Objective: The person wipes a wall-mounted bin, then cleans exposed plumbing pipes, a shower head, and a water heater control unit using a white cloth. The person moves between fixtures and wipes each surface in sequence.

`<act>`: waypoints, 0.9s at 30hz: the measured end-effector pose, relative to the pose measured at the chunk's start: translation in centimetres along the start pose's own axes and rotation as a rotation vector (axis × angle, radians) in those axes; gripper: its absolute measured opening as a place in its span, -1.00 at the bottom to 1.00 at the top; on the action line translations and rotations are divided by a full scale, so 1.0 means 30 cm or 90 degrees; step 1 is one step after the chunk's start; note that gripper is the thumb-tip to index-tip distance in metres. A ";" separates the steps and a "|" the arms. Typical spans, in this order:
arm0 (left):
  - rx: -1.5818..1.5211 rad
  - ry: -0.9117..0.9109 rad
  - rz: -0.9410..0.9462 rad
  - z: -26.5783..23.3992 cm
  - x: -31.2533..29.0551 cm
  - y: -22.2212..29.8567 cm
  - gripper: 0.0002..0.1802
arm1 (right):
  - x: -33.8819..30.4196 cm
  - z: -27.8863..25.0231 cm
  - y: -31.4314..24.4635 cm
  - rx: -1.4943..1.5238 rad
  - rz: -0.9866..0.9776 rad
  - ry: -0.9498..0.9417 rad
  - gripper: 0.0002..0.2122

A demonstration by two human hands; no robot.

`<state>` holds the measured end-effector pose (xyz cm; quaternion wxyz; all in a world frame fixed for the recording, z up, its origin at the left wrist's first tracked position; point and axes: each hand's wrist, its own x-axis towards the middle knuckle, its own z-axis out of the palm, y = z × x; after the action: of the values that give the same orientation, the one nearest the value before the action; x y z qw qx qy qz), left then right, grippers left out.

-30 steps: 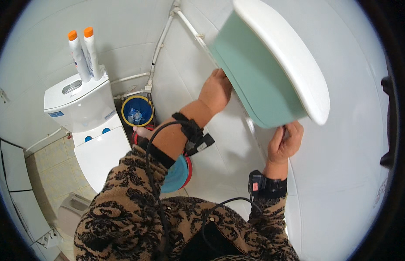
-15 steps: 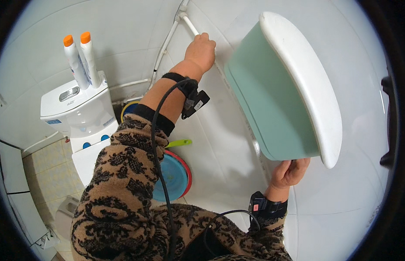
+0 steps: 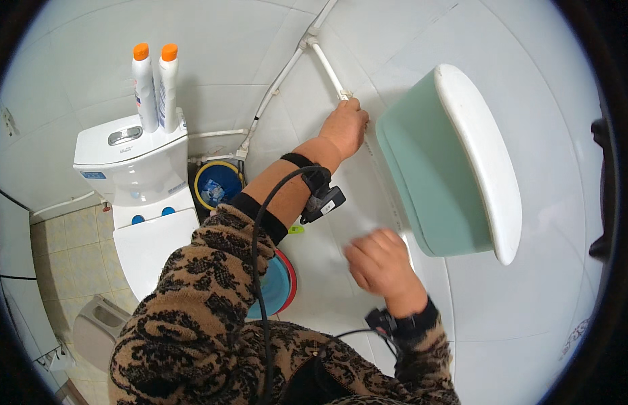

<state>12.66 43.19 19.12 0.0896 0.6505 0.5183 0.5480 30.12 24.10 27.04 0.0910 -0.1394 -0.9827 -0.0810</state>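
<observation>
My left hand [image 3: 346, 128] is curled against the wall at the lower end of the visible stretch of white pipe [image 3: 327, 67], just past a pipe clip. Its fingers are closed, and what lies inside them is hidden. My right hand [image 3: 385, 265] is smeared by motion, its fingers bent, in front of the white wall. It is apart from the pale green box [image 3: 435, 175] with a thick, curved white edge [image 3: 481, 162], which stands out from the wall to its upper right.
At left is a white toilet [image 3: 142, 172] with two white, orange-capped bottles [image 3: 155, 91] on its tank. Beside it stands a blue bucket [image 3: 204, 172] with a yellow rim. Below my left arm are blue and red basins [image 3: 277, 283]; a grey stool [image 3: 101, 327] stands lower left.
My right hand has left the underside of the green box and moved up and left. My left hand has slid lower along the pipe. The view has shifted, uncovering the bucket.
</observation>
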 end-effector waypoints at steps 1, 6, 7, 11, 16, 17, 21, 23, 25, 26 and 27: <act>-0.066 -0.011 -0.010 0.004 -0.001 -0.018 -0.83 | 0.075 0.038 0.031 0.013 -0.025 0.074 -0.82; -0.412 0.099 -0.147 -0.015 -0.082 -0.216 -0.82 | 0.365 0.166 0.221 -0.007 -0.026 0.188 -0.82; -0.415 0.117 -0.164 -0.021 -0.126 -0.259 -0.82 | 0.391 0.181 0.248 -0.026 -0.012 0.205 -0.82; -0.387 0.070 -0.290 0.000 -0.240 -0.350 -0.81 | 0.395 0.187 0.341 -0.158 0.121 0.201 -0.77; -0.339 0.199 -0.180 -0.021 -0.121 -0.348 -0.81 | 0.386 0.219 0.436 -0.108 0.295 0.156 -0.75; -0.333 0.222 -0.151 -0.031 -0.077 -0.337 -0.81 | 0.385 0.227 0.441 -0.055 0.316 0.161 -0.76; -0.252 0.309 -0.015 -0.071 0.147 -0.322 -0.83 | 0.399 0.254 0.448 -0.004 0.334 0.167 -0.81; -0.151 0.226 -0.040 -0.094 0.253 -0.336 -0.84 | 0.403 0.258 0.445 -0.013 0.336 0.162 -0.82; -0.069 0.152 -0.045 -0.099 0.306 -0.334 -0.85 | 0.406 0.256 0.445 -0.011 0.333 0.172 -0.82; -0.042 0.116 -0.046 -0.105 0.323 -0.330 -0.85 | 0.407 0.255 0.445 -0.010 0.328 0.177 -0.82; -0.013 0.077 -0.046 -0.110 0.329 -0.320 -0.84 | 0.410 0.254 0.445 -0.004 0.317 0.187 -0.83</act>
<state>3.11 53.62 19.93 0.0843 0.5964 0.5403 0.5876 21.18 41.34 23.91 0.2492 -0.3637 -0.8942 -0.0783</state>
